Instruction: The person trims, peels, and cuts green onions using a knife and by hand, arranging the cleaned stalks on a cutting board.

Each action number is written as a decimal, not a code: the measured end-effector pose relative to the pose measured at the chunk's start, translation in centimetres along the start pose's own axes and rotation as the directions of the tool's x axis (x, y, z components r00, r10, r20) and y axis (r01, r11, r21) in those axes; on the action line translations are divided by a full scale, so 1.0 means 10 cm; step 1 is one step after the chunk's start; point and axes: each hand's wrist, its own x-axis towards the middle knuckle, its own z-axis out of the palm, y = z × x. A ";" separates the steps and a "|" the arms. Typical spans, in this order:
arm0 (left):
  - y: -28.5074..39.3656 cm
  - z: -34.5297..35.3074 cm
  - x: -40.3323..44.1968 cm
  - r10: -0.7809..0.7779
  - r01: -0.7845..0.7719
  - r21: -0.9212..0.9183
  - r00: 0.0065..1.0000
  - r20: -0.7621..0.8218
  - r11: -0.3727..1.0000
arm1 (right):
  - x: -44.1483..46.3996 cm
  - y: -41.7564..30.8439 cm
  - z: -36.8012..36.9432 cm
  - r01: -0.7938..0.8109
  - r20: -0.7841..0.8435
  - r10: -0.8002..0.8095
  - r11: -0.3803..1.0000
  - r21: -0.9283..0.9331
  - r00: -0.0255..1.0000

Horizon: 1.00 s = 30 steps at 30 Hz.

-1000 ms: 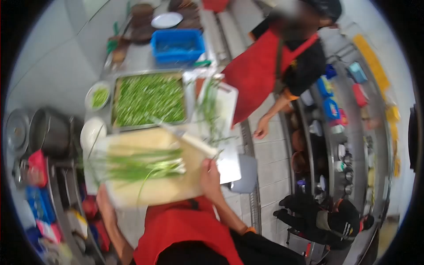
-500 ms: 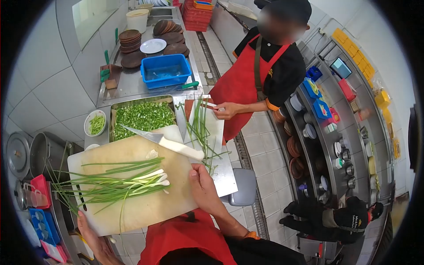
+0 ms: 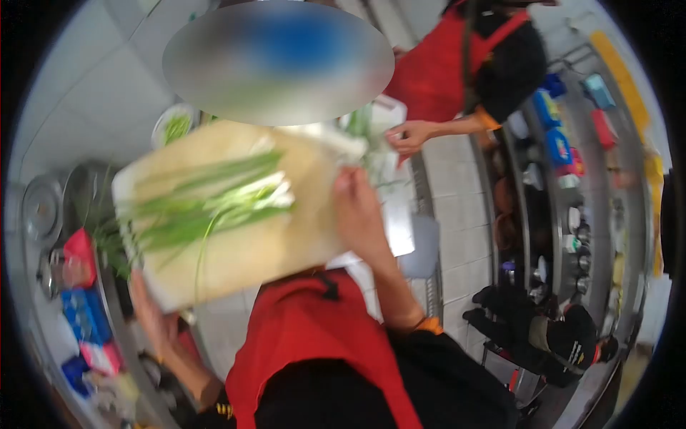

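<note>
A cutting board (image 3: 307, 236) is held up in front of me between both hands. My left hand (image 3: 151, 311) grips its near left corner, fingers partly hidden beneath. My right hand (image 3: 361, 214) is closed on the right edge, thumb on top. A bunch of green onions (image 3: 214, 193) lies across the board, white ends to the right, green tips over the left edge; one stalk bends toward me. A knife (image 3: 336, 141) with a white handle lies at the far right edge of the board, its blade mostly hidden by a blurred patch.
A co-worker's hand (image 3: 409, 136) reaches in at the right, near more green onions (image 3: 359, 123) on a white surface. A bowl of cut greens (image 3: 175, 127) sits at the far left. Shelves (image 3: 532, 214) line the right; another person (image 3: 561, 336) is lower right.
My view has shifted and blurred. The board has moved slightly right in view, still in both hands with the green onions and knife on it. The co-worker's hand no longer shows the red-brown object.
</note>
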 end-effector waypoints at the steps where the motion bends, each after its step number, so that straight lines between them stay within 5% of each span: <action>1: -0.05 0.01 0.04 -0.013 0.014 -0.044 1.000 0.023 0.999 | 0.05 -0.04 -0.02 -0.050 0.036 0.050 0.999 0.011 0.998; 9: -0.35 0.07 0.04 -0.061 0.072 -0.161 0.995 0.074 0.984 | 0.06 0.17 -0.21 -0.168 0.128 0.145 0.967 0.190 0.981; 11: -0.52 -0.02 0.07 -0.077 0.102 -0.215 0.990 0.122 0.971 | 0.12 0.13 -0.25 -0.177 0.005 0.178 0.981 0.082 0.984; 17: -0.56 -0.16 0.12 -0.119 0.138 -0.187 0.987 0.107 0.973 | 0.62 0.31 0.06 -0.002 0.166 -0.030 0.982 0.189 0.986; 19: -0.55 -0.36 0.20 -0.138 0.149 -0.144 0.987 0.086 0.978 | 0.79 0.29 0.18 -0.079 0.182 0.041 0.975 0.207 0.982; 21: -0.46 -0.38 0.25 -0.070 0.078 -0.186 0.996 0.049 0.980 | 0.94 0.32 0.33 0.111 0.180 -0.130 0.987 0.112 0.975; 24: -0.25 -0.55 0.36 -0.043 0.057 -0.187 0.996 0.075 0.981 | 1.05 0.20 0.62 0.033 0.190 -0.089 0.960 0.279 0.978; 27: -0.03 -0.65 0.50 -0.002 -0.001 -0.176 1.000 -0.020 0.984 | 1.19 0.17 0.86 0.122 0.188 -0.197 0.929 0.348 0.962; 29: 0.12 -0.66 0.51 0.023 -0.019 -0.184 1.000 0.016 0.983 | 1.15 -0.17 0.88 0.176 0.078 -0.177 0.984 0.022 0.981; 30: 0.19 -0.62 0.50 0.041 -0.044 -0.163 0.999 -0.021 0.986 | 1.15 -0.19 0.89 0.169 0.092 -0.178 0.980 0.101 0.980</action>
